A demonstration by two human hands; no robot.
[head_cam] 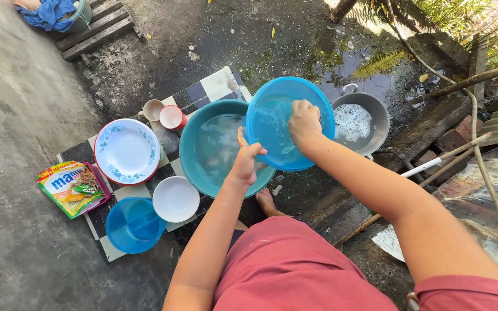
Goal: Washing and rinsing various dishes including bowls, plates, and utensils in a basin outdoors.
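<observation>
Blue plastic plate [275,124], tilted on edge above the teal basin [203,158] of soapy water, faces me. My left hand [248,162] grips its lower rim; my right hand [305,124] presses closed against its inside, hiding whatever it holds. Grey pot [370,118] sits behind.
</observation>
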